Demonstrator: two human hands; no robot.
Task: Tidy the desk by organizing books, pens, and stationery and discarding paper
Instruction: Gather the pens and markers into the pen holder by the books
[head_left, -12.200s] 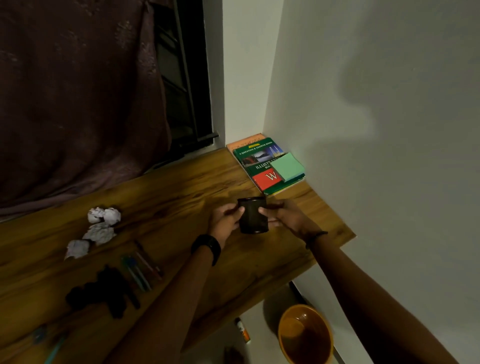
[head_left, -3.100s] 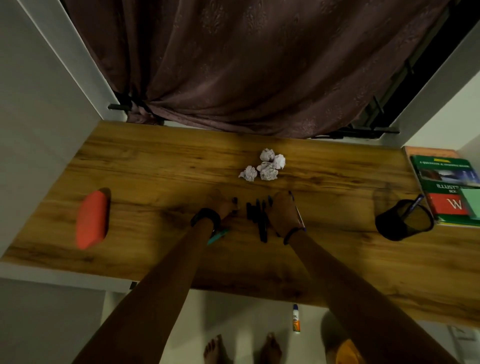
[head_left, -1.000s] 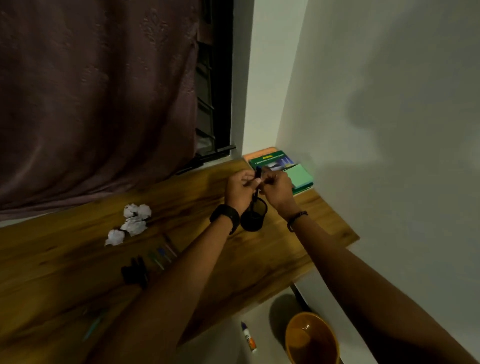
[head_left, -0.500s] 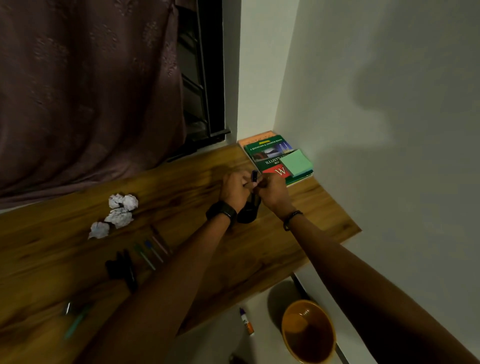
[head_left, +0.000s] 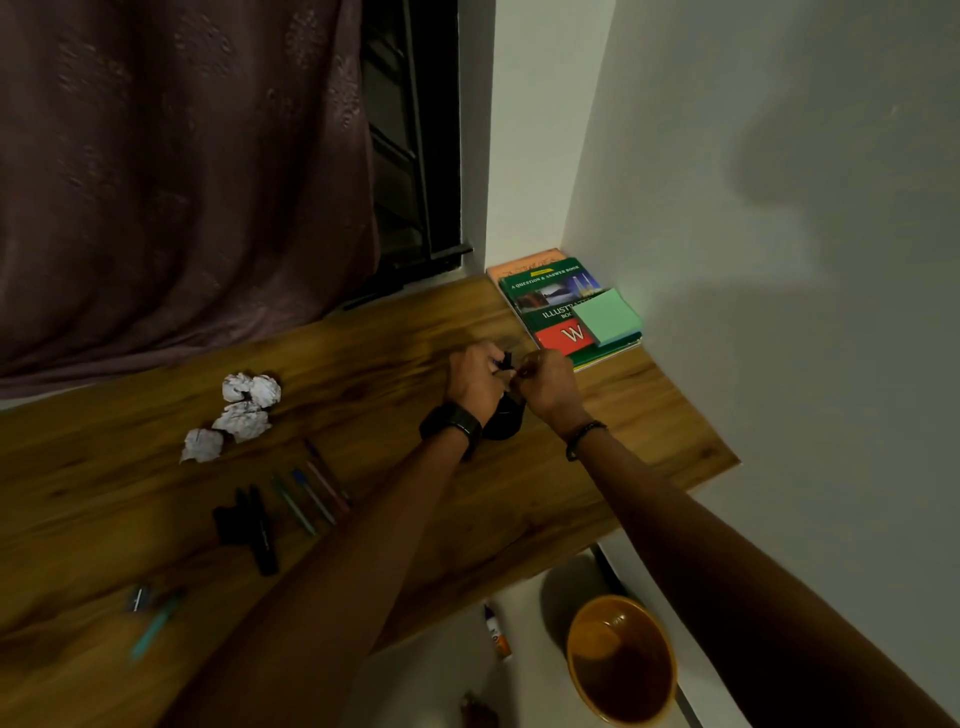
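At the far right of the long brown wooden table (head_left: 613, 467), two bare hands meet over a round black mesh pen cup (head_left: 503, 423) that stands on the wood between the wrists. The left grip (head_left: 475, 376), with a black watch on its wrist, is closed, its fingers curled round a short black pen (head_left: 505, 360) whose tip pokes up above the cup. The right grip (head_left: 545, 387), with a thin dark band on its wrist, is closed too, its fingertips pinching the same pen from the other side.

Just beyond the hands, in the far right corner against the pale wall, lies a stack of books with a green cover on top (head_left: 550, 304), and a pale green pad of sticky notes (head_left: 607, 316) sits on it. To the left of the hands lie four white crumpled paper balls (head_left: 244, 415) in a loose cluster. Nearer, a few thin coloured pens (head_left: 311, 491) lie side by side, with thick black markers (head_left: 252, 522) just left of them. At the near left lie a teal pen (head_left: 156, 626) and a small grey sharpener (head_left: 137, 597).

On the floor below the table's right end stands a round orange bin (head_left: 621, 662), with a small white and orange glue stick (head_left: 497, 631) beside it
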